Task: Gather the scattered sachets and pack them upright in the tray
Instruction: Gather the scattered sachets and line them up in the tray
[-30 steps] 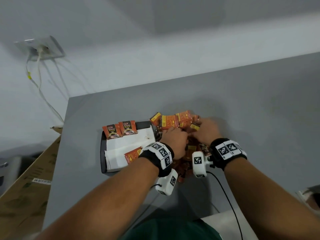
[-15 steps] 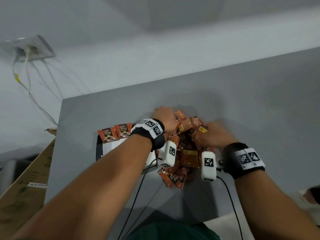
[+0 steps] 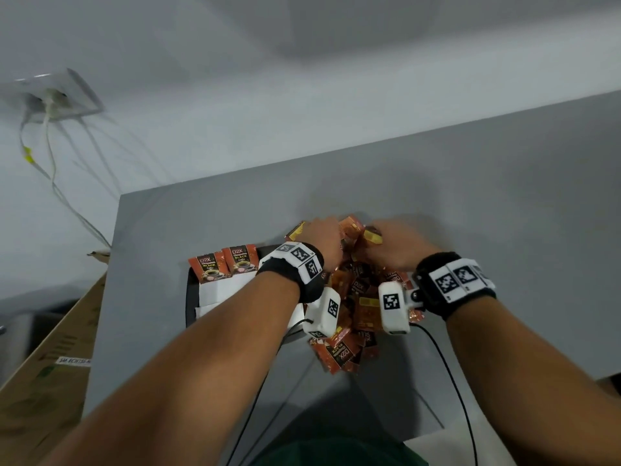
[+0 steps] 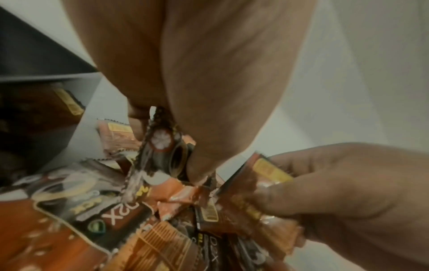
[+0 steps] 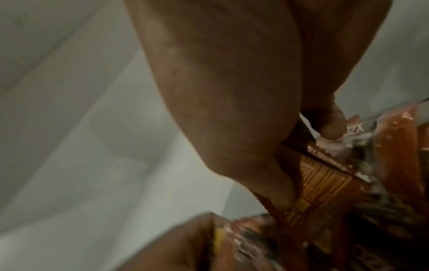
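A heap of orange-and-brown coffee sachets lies on the grey table, just right of a black tray lined with white paper. Two sachets stand upright along the tray's far-left edge. Both hands sit at the heap's far end. My left hand pinches a dark sachet between thumb and fingers. My right hand grips a yellow-labelled sachet, thumb pressed on its face. My right palm and thumb rest on more sachets. My left forearm hides the tray's right part.
The table's left edge runs close beside the tray, with a cardboard box below it. A wall socket with hanging cables is at the far left. Black camera cables trail toward me. Bare grey table lies to the right.
Both hands moved from the middle of the heap to its far end. The sachets that lay in a row at the back are now bunched between the hands.
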